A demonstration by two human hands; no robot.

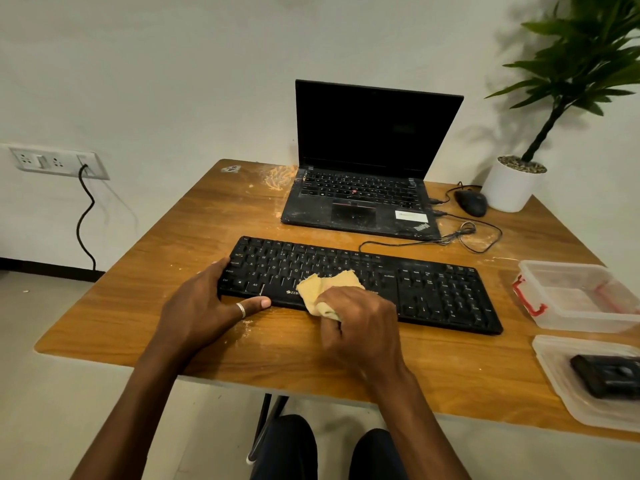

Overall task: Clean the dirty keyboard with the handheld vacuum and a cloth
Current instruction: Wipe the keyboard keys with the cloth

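A black keyboard [415,285] lies across the middle of the wooden table [194,233]. My left hand [204,306] grips its near left corner, fingers on the left edge and the ringed thumb along the front edge. My right hand [356,320] grips a bunched yellow cloth [325,285] and presses it on the keys near the space bar. A dark device, maybe the handheld vacuum [606,375], lies in a clear tray at the right edge.
A dusty open laptop [363,195] stands behind the keyboard, with a mouse [471,202] and loose cables to its right. A potted plant [512,185] stands at the far right corner. Two clear plastic containers [571,299] sit on the right. Crumbs dot the table.
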